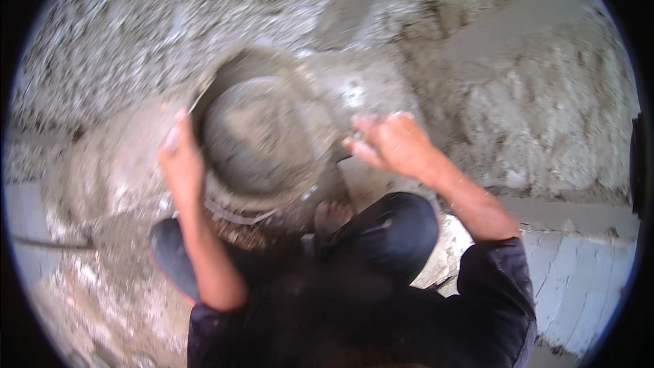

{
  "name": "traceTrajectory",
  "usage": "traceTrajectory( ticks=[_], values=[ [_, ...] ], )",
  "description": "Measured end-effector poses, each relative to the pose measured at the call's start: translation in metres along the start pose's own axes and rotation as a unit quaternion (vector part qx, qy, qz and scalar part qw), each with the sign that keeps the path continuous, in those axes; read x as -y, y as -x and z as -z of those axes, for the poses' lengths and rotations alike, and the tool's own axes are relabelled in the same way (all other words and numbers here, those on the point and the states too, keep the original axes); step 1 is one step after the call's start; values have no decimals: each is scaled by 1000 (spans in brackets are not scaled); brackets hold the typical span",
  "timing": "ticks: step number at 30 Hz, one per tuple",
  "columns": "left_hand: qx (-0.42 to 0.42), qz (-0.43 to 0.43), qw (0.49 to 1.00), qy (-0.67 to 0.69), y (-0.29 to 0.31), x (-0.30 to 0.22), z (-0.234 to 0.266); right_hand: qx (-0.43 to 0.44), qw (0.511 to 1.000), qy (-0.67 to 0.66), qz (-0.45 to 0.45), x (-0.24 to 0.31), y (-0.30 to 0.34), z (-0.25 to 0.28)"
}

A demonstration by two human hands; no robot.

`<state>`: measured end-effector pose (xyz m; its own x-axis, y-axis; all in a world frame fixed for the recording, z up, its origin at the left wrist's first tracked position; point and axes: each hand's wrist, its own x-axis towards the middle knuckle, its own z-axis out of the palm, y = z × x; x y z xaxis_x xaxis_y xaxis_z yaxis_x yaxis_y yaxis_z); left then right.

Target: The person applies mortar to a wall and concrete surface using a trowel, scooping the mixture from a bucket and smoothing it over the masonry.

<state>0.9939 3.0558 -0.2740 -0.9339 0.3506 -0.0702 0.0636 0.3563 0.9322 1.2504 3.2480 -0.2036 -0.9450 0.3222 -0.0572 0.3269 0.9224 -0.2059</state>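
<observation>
A round bucket, smeared with grey mortar, tilts in front of me with its mouth toward me. Wet grey mortar lies inside it. My left hand grips the bucket's left rim, thumb at the edge and fingers along the outer wall. Just off the right rim, my right hand is closed in a fist. Something short pokes out of that fist toward the bucket, but motion blur hides its kind. Below the bucket hangs a thin pale curved strip, apparently its handle.
A rough mortar-splashed wall surface stretches across the far side, with a smoother grey band on it. Pale slabs lie left of the bucket. My bent knees and a bare foot are close below it. Light blue-grey boards are at right.
</observation>
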Motion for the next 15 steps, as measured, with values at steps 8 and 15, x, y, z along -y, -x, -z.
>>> traceTrajectory(
  ticks=[8, 15],
  values=[
    [10, 66, 994, 86, -11, 14, 11, 122, 841, -510, -134, -71, 32, 106],
    [7, 66, 996, 56, -12, 5, 3, -216, 899, -198, -325, -168, 59, 220]
  ],
)
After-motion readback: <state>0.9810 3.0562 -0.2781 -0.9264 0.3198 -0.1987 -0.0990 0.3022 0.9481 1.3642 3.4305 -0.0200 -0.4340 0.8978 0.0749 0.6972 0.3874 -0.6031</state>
